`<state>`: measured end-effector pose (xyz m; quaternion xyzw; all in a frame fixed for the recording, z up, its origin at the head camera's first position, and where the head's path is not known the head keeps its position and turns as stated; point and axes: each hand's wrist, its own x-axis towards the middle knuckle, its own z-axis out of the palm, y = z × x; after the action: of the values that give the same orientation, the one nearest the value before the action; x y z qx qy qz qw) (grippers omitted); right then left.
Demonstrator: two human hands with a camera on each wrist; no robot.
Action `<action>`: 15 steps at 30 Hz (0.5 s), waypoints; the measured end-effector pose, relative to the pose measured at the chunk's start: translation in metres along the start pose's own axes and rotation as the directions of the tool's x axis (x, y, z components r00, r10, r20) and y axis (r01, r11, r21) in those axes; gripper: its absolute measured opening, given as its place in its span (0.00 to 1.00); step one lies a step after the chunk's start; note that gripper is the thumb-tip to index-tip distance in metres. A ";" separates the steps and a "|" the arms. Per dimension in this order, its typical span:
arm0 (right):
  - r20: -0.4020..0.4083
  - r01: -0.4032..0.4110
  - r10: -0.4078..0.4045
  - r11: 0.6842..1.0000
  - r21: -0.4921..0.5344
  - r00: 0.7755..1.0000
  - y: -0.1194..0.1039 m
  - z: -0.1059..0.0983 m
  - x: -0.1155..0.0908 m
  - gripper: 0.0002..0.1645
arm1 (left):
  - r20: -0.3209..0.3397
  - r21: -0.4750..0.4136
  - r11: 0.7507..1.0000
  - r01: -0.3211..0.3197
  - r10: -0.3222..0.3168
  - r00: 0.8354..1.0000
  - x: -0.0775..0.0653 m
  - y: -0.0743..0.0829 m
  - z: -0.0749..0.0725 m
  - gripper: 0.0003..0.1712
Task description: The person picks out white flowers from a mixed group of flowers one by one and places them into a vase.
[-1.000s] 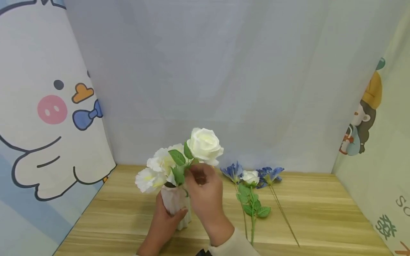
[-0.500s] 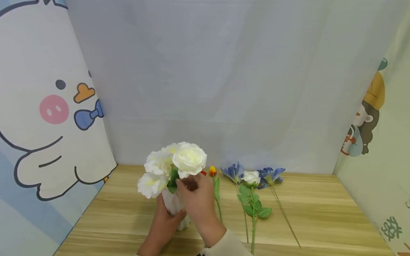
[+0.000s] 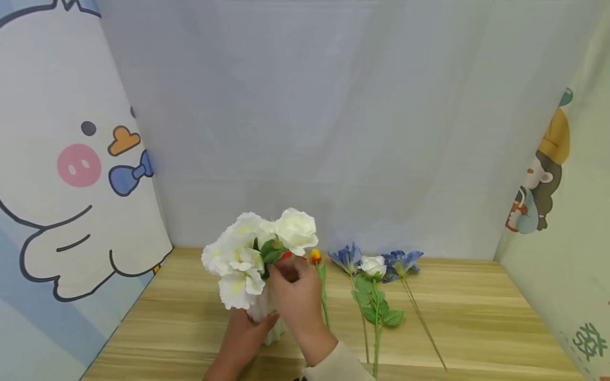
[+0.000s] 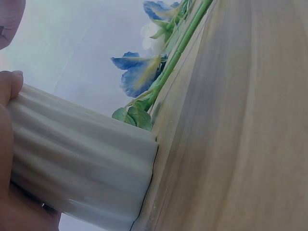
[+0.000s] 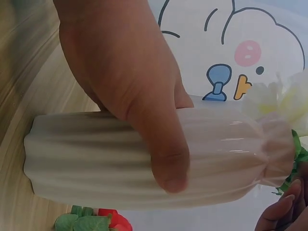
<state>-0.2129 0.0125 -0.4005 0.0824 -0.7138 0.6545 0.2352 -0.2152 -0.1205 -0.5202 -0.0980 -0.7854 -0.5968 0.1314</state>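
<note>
My left hand (image 3: 245,336) grips a white fluted vase (image 5: 96,159) around its body, thumb across the front. The vase stands upright on the wooden table, as the left wrist view shows at its base. Large white ruffled flowers (image 3: 238,259) fill the left of its mouth. At the mouth's right side my right hand (image 3: 297,293) pinches the leafy green stem of a white rose (image 3: 296,230), just under the leaves (image 3: 272,251). The rose's lower stem is hidden by the hand and vase. In the right wrist view, the right hand's fingers (image 5: 279,211) are close to the vase rim.
Right of the vase lie a red-yellow tulip (image 3: 316,257), a red flower (image 5: 118,220) partly hidden behind my hand, two blue flowers (image 3: 347,258) on thin stems and a small white rose (image 3: 373,265). A grey curtain (image 3: 333,132) stands behind the table (image 3: 476,317).
The white rose has come down and left toward the vase mouth, then slightly right. The white ruffled flowers have shifted and tilted forward. The left hand keeps its hold on the vase.
</note>
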 end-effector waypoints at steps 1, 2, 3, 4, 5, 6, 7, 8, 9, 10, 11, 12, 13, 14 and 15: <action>0.003 -0.005 0.005 1.000 -0.001 1.000 0.002 0.000 0.001 0.05 | 0.000 0.005 1.000 0.010 -0.010 1.000 0.000 0.000 0.000 0.36; 0.008 -0.011 0.011 1.000 0.004 1.000 0.004 0.000 0.001 0.06 | -0.002 0.009 1.000 0.019 -0.019 1.000 -0.001 0.000 0.000 0.37; 0.016 -0.016 0.016 1.000 0.006 1.000 0.004 0.000 0.002 0.06 | -0.003 0.015 1.000 0.028 -0.028 1.000 -0.001 0.000 0.000 0.37; 0.024 -0.021 0.021 1.000 0.011 0.999 0.005 -0.001 0.002 0.06 | -0.003 0.022 0.999 0.028 -0.028 1.000 -0.001 0.000 0.000 0.36; 0.033 -0.024 0.023 1.000 0.010 0.999 0.005 -0.002 0.002 0.06 | -0.002 0.020 0.999 0.030 -0.030 1.000 -0.001 0.000 0.000 0.35; 0.041 -0.031 0.030 0.999 0.011 0.999 0.006 -0.003 0.002 0.06 | -0.004 0.027 0.999 0.031 -0.031 1.000 -0.001 0.000 0.000 0.35; 0.048 -0.033 0.033 0.999 0.012 0.998 0.006 -0.003 0.001 0.06 | -0.003 0.029 0.999 0.031 -0.031 1.000 -0.001 0.000 0.000 0.34; 0.053 -0.036 0.036 0.999 0.011 0.998 0.005 -0.004 0.001 0.07 | -0.005 0.029 0.999 0.029 -0.029 1.000 -0.001 0.000 0.000 0.33; 0.056 -0.040 0.039 0.999 0.009 0.998 0.006 -0.005 0.000 0.07 | -0.005 0.027 0.999 0.022 -0.022 1.000 -0.001 0.000 0.000 0.32; 0.056 -0.043 0.042 0.999 0.010 0.998 0.006 -0.006 0.000 0.07 | -0.005 0.024 1.000 0.017 -0.017 1.000 -0.001 0.000 0.000 0.31; 0.059 -0.046 0.045 0.999 0.009 0.997 0.006 -0.006 -0.001 0.07 | -0.006 0.019 1.000 0.013 -0.013 1.000 -0.001 0.000 0.000 0.31; 0.057 -0.047 0.046 0.999 0.010 0.997 0.006 -0.007 -0.001 0.07 | -0.004 0.013 1.000 0.010 -0.010 1.000 -0.001 0.000 0.000 0.31; 0.059 -0.049 0.048 0.999 0.013 0.997 0.006 -0.008 -0.002 0.07 | -0.001 0.006 1.000 0.010 -0.010 1.000 -0.001 0.001 0.000 0.32; 0.061 -0.050 0.050 0.999 0.011 0.997 0.005 -0.010 -0.003 0.07 | 0.000 0.005 1.000 0.012 -0.012 1.000 -0.001 0.001 0.000 0.32; 0.068 -0.055 0.054 0.998 0.015 0.996 0.005 -0.011 -0.003 0.07 | 0.002 0.005 1.000 0.016 -0.016 1.000 -0.001 0.001 0.000 0.33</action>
<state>-0.2097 0.0237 -0.4060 0.0872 -0.7179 0.6633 0.1923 -0.2136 -0.1206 -0.5197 -0.0921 -0.7877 -0.5959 0.1261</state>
